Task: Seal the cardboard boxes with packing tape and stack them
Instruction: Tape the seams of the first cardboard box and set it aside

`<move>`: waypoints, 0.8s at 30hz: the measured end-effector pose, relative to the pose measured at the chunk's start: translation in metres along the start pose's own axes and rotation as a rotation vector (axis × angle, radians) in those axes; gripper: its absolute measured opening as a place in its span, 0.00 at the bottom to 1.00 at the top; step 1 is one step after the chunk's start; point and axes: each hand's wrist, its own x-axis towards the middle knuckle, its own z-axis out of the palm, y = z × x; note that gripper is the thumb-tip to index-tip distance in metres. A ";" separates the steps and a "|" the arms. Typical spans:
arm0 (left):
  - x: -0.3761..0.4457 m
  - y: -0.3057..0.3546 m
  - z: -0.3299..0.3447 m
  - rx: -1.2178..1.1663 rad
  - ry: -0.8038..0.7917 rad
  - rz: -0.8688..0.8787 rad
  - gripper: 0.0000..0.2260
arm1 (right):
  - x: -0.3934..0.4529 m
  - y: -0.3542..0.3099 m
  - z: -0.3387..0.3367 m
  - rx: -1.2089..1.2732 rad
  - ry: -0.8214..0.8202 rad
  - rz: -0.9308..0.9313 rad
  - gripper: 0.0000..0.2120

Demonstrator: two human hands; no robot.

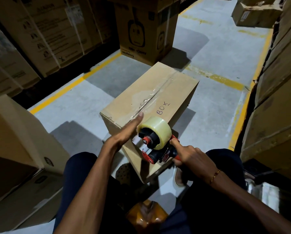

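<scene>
A brown cardboard box [166,92] marked "BOX" lies on the floor in front of my knees, with clear tape along its top seam. My right hand [190,156] grips the red and black handle of a tape dispenser [155,141], index finger stretched along it. The dispenser carries a roll of clear tape and sits against the box's near end. My left hand [126,132] lies flat with straight fingers on the box's near top edge, beside the roll.
Stacks of large cartons stand at the left [40,34] and right [280,98]. A printed carton [146,31] stands just beyond the box. Another box [14,141] is close at my left. Yellow lines mark the grey floor [217,53].
</scene>
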 end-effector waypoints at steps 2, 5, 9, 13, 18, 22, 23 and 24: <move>0.006 0.007 -0.003 0.010 -0.208 -0.047 0.39 | 0.001 0.001 0.003 0.025 0.003 0.023 0.27; 0.017 0.009 -0.005 -0.014 -0.253 -0.068 0.38 | 0.001 0.000 0.005 0.062 -0.015 0.031 0.26; 0.022 0.012 0.001 -0.033 -0.175 -0.028 0.21 | 0.004 -0.001 0.006 0.098 -0.046 0.044 0.28; 0.026 0.008 0.005 -0.006 -0.152 0.009 0.21 | 0.005 -0.002 0.011 0.090 -0.040 0.033 0.29; 0.022 -0.006 0.009 0.013 -0.167 -0.010 0.42 | -0.002 0.003 0.017 0.045 -0.002 -0.004 0.25; 0.015 -0.007 0.012 -0.023 -0.163 0.003 0.38 | -0.005 0.016 0.017 0.034 0.046 0.003 0.28; 0.016 -0.010 0.012 -0.044 -0.129 0.003 0.35 | -0.005 0.020 0.017 0.034 0.049 0.016 0.29; 0.018 -0.016 0.010 -0.043 -0.079 0.004 0.32 | -0.006 0.025 0.016 0.034 0.048 0.036 0.31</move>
